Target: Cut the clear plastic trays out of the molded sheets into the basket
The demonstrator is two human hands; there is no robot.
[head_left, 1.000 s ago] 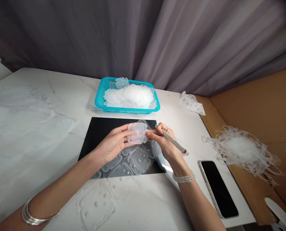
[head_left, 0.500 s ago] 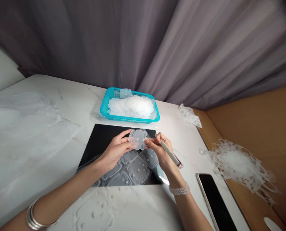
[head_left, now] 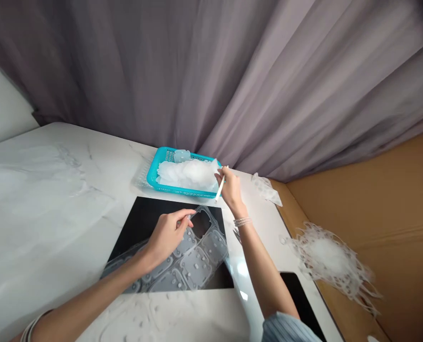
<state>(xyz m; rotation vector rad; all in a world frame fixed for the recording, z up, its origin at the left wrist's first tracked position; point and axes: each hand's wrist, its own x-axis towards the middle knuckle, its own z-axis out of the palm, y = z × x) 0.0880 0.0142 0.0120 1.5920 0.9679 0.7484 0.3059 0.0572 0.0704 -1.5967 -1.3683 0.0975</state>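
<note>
My left hand (head_left: 169,233) pinches the upper edge of a translucent plastic sheet (head_left: 196,266) with rounded-square panels and small raised bumps. One panel of the sheet is an open hole near my fingertips. The sheet lies over a black mat (head_left: 140,221) and onto the table. At the right end of a blue basket (head_left: 154,178), my right hand (head_left: 230,186) grips a slim white pen-shaped tool (head_left: 220,188), tip downward. Its fingertips are at the translucent plastic pieces (head_left: 186,173) heaped in the basket; whether they still hold one I cannot tell.
A phone (head_left: 300,299) lies right of my right forearm. Stringy plastic scraps (head_left: 334,261) hang at the table's right edge beside a brown panel (head_left: 375,204). A perforated white scrap (head_left: 266,188) lies at the back right, and clear plastic film (head_left: 36,199) at left.
My right hand has moved away from my left, up to the basket, carrying the tool. The loose plastic piece has left my left hand, which now pinches the sheet. The view has shifted slightly.
</note>
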